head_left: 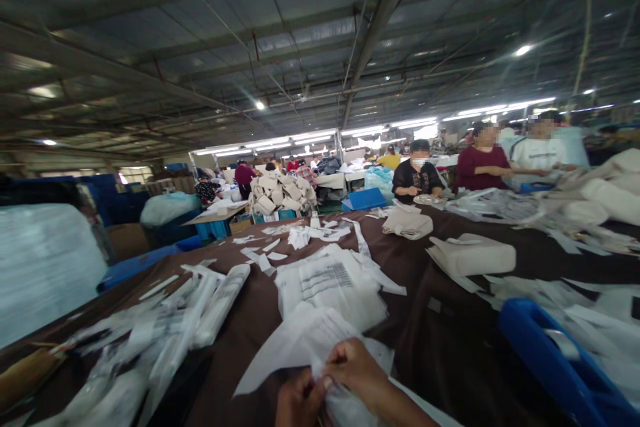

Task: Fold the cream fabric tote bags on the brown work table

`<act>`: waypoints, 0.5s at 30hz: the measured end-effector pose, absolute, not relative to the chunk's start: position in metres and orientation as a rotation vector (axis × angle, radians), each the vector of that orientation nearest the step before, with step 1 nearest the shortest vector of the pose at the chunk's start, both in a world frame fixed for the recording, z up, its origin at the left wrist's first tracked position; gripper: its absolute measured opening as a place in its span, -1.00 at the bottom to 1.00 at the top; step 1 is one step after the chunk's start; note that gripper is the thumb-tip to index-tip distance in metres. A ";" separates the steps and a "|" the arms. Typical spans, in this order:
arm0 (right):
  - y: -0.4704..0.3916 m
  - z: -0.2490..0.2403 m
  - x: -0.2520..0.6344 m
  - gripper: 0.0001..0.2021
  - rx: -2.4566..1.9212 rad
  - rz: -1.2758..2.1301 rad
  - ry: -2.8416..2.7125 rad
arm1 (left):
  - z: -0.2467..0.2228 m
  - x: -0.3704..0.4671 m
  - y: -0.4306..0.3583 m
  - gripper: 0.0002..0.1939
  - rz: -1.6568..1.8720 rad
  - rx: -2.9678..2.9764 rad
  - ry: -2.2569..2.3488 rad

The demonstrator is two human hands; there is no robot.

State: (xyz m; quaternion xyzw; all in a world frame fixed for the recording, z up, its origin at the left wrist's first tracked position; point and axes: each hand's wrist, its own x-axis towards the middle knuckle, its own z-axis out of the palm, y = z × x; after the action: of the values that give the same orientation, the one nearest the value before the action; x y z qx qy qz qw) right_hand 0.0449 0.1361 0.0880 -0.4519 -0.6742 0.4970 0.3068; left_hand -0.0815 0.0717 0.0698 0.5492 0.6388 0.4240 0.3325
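Note:
At the near edge of the brown-covered table, my left hand [301,399] and my right hand [357,368] meet with fingertips almost touching. Both pinch a thin white translucent sheet [295,340], which looks like a plastic bag or tissue paper. It fans out to the left beyond my hands, and some hangs below them. Just past it lies a stack of flat translucent plastic bags [325,280] with dark printed lines. Part of my left hand is cut off by the bottom edge of the view.
Bundled plastic bags [200,307] lie left, with white scraps [265,257] behind. Cream handbags [467,255] and a blue tape dispenser-like object [555,353] are on the right. Several people sit or stand along the table's far side, including a masked person [417,177].

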 end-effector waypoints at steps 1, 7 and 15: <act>0.127 0.084 0.049 -0.86 -1.145 1.443 -1.575 | 0.070 -0.077 0.070 -0.44 1.166 1.468 1.671; 0.095 0.079 0.071 -0.57 -0.894 1.698 -1.052 | 0.080 -0.055 0.050 -0.59 1.259 2.332 1.878; 0.095 0.094 0.080 -0.76 -0.871 1.819 -1.078 | 0.093 -0.059 0.037 -0.56 1.095 2.735 2.108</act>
State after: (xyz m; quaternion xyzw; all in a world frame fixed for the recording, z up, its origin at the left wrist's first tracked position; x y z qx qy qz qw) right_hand 0.0803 0.0949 0.0944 -0.3467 -0.4289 0.7238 0.4146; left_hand -0.0593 0.0371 0.0930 0.7332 0.5651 0.2936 -0.2384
